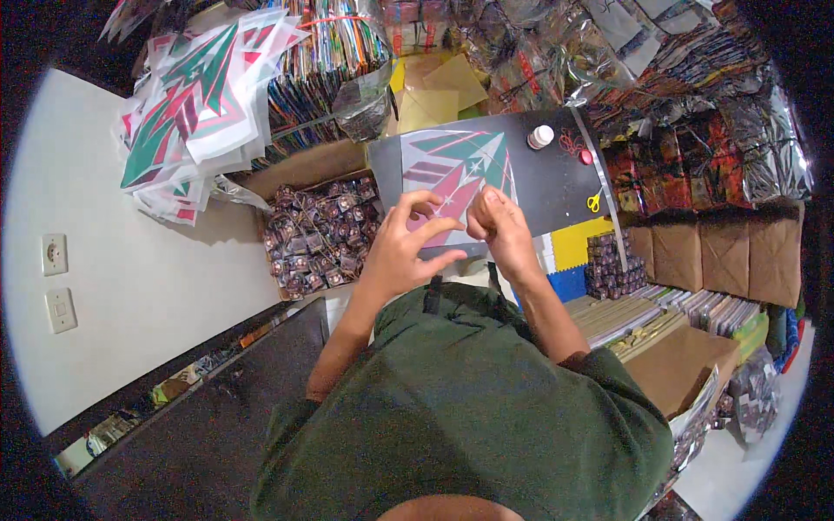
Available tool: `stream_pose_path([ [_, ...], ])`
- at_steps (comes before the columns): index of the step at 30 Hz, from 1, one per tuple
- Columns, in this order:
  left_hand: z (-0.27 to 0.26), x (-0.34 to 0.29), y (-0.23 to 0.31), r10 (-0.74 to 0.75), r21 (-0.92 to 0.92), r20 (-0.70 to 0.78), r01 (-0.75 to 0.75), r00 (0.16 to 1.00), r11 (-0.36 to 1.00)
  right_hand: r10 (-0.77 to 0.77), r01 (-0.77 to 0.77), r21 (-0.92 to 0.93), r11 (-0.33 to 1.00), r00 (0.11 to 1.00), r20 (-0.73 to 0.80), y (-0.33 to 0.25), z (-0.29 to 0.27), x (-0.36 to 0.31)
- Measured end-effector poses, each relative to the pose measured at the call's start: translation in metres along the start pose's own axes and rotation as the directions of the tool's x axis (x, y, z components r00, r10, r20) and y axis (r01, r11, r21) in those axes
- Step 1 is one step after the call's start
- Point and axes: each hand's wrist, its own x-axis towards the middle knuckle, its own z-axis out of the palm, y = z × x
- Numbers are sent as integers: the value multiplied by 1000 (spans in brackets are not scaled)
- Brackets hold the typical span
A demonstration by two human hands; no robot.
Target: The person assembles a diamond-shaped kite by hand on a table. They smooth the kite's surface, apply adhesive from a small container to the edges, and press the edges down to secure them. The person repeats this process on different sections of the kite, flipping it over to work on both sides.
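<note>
My left hand [407, 247] and my right hand [497, 221] are raised together in front of my chest, over a dark board [547, 178]. On the board lies a clear packet [459, 178] printed with a green, red and white pattern. My left hand's fingers are spread and curved, thumb and forefinger close together. My right hand is closed into a fist, fingertips pinched; anything held between them is too small to make out.
A cardboard box of small wrapped items [321, 230] sits left of the board. A pile of patterned packets [204, 104] lies at the upper left. On the board are a white bottle [540, 136], red bands [572, 143] and yellow scissors [594, 201]. Brown boxes [725, 252] stand on the right.
</note>
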Motion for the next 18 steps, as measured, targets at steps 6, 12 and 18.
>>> stream_pose_path([
  [6,32,-24,-23,-189,-241,112,212,975,947,123,-155,-272,950,984,-131,12,-22,-17],
  [12,52,-41,-29,-174,-254,208,225,962,940,209,-272,-253,929,945,-251,28,-64,-41],
  [18,50,-46,-28,-223,-295,180,269,958,917,204,-269,-400,876,959,-199,35,-61,-42],
])
